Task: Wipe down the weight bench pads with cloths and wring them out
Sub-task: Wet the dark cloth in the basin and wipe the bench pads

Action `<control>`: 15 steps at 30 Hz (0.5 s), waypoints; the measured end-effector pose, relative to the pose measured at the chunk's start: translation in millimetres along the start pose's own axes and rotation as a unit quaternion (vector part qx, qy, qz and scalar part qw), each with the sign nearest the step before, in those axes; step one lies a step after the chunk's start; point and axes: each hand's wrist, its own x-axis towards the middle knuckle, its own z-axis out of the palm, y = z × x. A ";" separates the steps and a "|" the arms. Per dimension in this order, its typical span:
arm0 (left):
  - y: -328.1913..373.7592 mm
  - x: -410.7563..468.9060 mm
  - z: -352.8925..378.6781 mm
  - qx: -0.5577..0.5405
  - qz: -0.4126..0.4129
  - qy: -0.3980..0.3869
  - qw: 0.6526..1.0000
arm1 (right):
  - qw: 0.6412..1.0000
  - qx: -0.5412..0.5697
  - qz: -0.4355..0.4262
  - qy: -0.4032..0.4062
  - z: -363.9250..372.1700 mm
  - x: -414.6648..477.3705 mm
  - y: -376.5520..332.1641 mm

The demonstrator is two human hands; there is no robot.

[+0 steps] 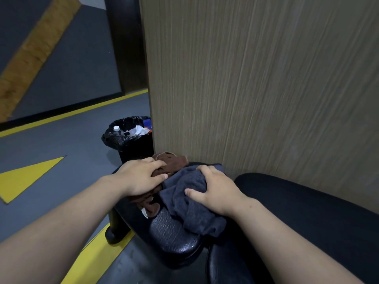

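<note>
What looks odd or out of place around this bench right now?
Little stands out. The bin beside the wooden panel is heaped to its rim with litter. Otherwise, the left hand presses a brown cloth and the right hand a grey cloth on the pad.

Looks like a gym: black padded bench pads, grey rubber floor painted with yellow lines, wood-grain wall panel, lined trash bin alongside.

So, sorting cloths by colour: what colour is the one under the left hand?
Brown cloth, under the left hand; head view.
</note>
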 end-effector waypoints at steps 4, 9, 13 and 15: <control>3.5 0.0 -2.7 -0.037 -0.019 -0.021 0.999 | 1.000 0.024 0.001 -0.016 -4.5 -2.4 -0.3; 37.0 -20.4 -19.2 -0.024 -0.048 0.138 0.989 | 0.986 0.117 0.041 0.113 -28.5 -7.1 11.5; 92.6 -43.3 -28.0 -0.052 -0.060 0.105 0.991 | 0.999 0.013 0.007 0.034 -59.0 -4.4 35.9; 114.0 -46.9 -28.4 -0.029 -0.086 0.031 0.995 | 0.998 -0.036 -0.038 -0.029 -62.7 -1.5 41.4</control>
